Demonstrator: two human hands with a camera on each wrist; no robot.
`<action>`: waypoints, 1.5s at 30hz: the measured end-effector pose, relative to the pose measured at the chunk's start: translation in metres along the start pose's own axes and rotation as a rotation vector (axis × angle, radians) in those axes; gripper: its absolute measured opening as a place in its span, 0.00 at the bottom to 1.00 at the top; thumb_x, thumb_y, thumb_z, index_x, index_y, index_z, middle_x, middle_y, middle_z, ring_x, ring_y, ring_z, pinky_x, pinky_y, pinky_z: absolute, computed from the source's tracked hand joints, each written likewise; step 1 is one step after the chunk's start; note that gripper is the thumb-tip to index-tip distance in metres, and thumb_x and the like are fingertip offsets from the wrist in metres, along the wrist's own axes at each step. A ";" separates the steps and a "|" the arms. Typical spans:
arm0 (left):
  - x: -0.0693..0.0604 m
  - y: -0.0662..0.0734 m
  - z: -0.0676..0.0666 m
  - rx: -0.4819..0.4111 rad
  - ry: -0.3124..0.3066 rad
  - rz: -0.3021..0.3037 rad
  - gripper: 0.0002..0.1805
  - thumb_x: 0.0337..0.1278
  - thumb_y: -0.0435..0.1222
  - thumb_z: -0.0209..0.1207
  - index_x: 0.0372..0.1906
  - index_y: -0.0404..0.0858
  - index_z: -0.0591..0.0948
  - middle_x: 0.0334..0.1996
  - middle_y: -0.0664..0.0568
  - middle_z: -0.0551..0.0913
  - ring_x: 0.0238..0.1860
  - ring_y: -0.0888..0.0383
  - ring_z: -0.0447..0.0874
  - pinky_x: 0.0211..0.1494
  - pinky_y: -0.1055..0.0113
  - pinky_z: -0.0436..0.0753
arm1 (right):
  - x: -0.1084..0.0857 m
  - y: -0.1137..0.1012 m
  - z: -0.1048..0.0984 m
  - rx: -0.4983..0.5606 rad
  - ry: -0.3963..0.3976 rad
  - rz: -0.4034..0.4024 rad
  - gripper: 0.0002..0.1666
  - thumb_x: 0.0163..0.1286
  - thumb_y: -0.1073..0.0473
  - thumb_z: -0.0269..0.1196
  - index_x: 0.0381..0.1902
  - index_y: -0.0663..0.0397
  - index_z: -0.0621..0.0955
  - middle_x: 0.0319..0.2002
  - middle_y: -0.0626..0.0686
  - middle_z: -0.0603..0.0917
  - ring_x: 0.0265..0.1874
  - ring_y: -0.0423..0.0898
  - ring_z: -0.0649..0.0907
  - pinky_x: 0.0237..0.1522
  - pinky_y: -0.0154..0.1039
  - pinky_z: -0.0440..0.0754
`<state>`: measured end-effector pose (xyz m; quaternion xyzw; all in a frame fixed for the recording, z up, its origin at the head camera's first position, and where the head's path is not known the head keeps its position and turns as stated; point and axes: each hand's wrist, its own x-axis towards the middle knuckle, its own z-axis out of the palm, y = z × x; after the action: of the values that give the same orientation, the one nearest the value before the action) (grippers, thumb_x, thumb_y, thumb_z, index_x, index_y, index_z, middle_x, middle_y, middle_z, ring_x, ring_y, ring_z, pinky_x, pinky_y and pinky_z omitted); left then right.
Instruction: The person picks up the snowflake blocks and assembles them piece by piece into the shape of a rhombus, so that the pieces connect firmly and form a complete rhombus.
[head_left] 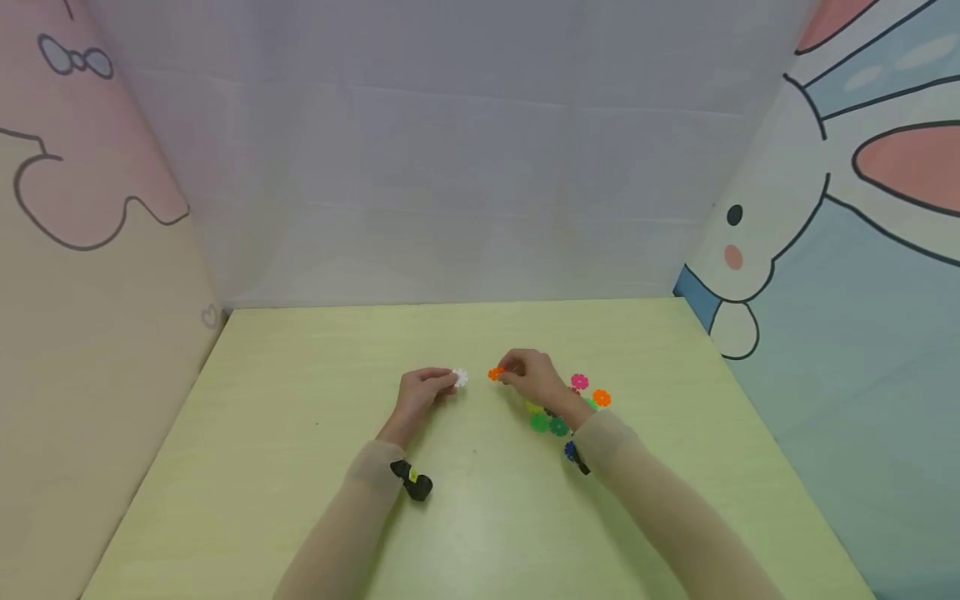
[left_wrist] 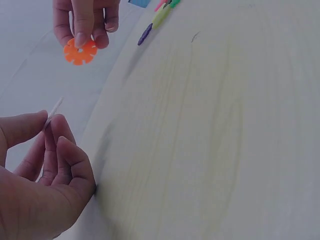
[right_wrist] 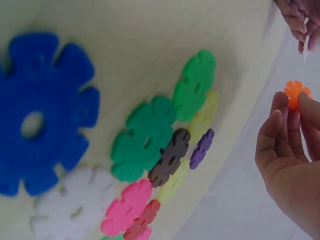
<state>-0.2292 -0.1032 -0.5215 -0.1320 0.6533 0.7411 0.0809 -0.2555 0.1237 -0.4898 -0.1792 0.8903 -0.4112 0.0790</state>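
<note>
Here, above a pale table (head_left: 225, 467), we see two hands held apart, each pinching one small notched disc between thumb and fingers. The left hand (head_left: 423, 394) grips a white disc (head_left: 461, 379) by its edge; the right hand (head_left: 536, 379) holds an orange disc (head_left: 493, 374) by its rim, most of the scalloped outline showing. A gap separates the two pieces, which we find raised off the surface, near each other and not touching. By the right sleeve (head_left: 637, 475) lies a loose group of discs (head_left: 558, 427), among them a blue disc (right_wrist: 60, 120), a dark green disc (right_wrist: 135, 132) and a brighter green disc (right_wrist: 189, 92). From the thin profile in the left-wrist view, we judge these pieces light, fairly stiff plastic, hardly fragile, though their smooth faces may slip under a loose fingertip. We would take hold at the rim, thumb on one face and finger on the other, leaving the opposite notches uncovered.
</note>
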 end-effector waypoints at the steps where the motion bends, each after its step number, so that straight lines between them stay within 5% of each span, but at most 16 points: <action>1: -0.001 0.000 0.000 0.002 0.001 -0.002 0.12 0.53 0.31 0.66 0.42 0.28 0.84 0.36 0.43 0.85 0.31 0.56 0.84 0.36 0.67 0.79 | 0.000 -0.001 0.001 -0.002 -0.003 -0.001 0.05 0.64 0.62 0.66 0.38 0.53 0.82 0.34 0.46 0.83 0.32 0.42 0.82 0.38 0.38 0.80; 45: -0.015 -0.006 -0.006 0.031 -0.005 0.044 0.13 0.53 0.36 0.68 0.38 0.29 0.85 0.31 0.45 0.85 0.32 0.52 0.82 0.37 0.64 0.78 | -0.001 -0.026 0.032 -0.056 0.017 -0.124 0.03 0.65 0.60 0.66 0.36 0.51 0.85 0.34 0.44 0.84 0.32 0.39 0.80 0.36 0.33 0.78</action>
<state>-0.2130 -0.1073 -0.5235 -0.1145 0.6673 0.7328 0.0685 -0.2390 0.0857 -0.4910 -0.2328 0.8893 -0.3916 0.0408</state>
